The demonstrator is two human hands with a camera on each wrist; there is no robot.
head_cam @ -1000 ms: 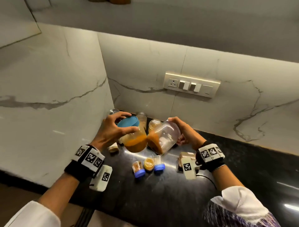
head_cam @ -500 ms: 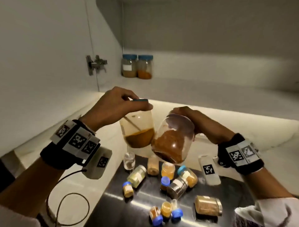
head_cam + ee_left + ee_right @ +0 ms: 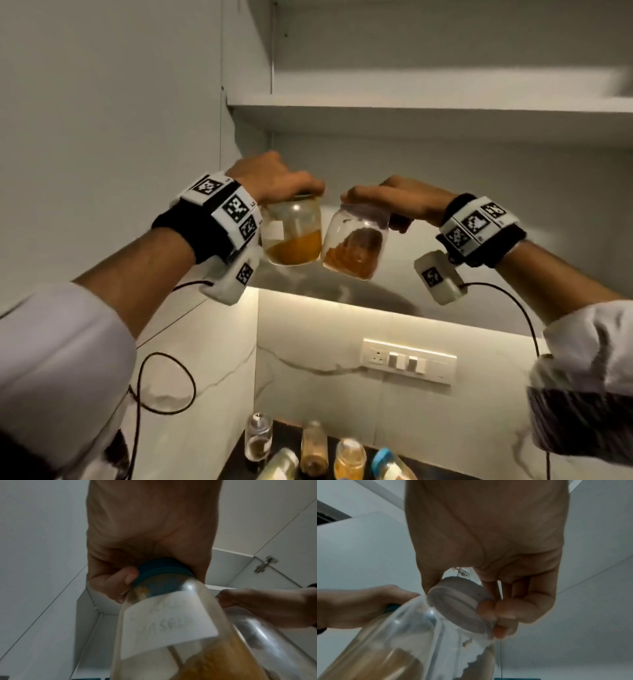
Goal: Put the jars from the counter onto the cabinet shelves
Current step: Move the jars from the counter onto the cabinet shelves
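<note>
My left hand [image 3: 284, 183] grips the blue lid [image 3: 163, 568] of a clear jar [image 3: 291, 236] with yellow-orange powder and a white label [image 3: 169, 620]. My right hand [image 3: 390, 195] grips the pale lid [image 3: 460, 601] of a second clear jar [image 3: 356, 245] holding brown-orange powder, tilted to the left. Both jars hang side by side, almost touching, in front of the open cabinet, below the white shelf [image 3: 428, 109]. Several more jars [image 3: 349, 460] and a bottle [image 3: 313, 448] stand on the dark counter far below.
The open cabinet door [image 3: 109, 137] rises at the left. A switch plate [image 3: 409, 359] sits on the marble wall under the lit cabinet base. Cables [image 3: 164, 383] hang from both wrist units. A hinge [image 3: 264, 563] shows on the cabinet side.
Both hands have lifted their jars from the counter up to cabinet height. My view has swung upward from the counter to the shelves.
</note>
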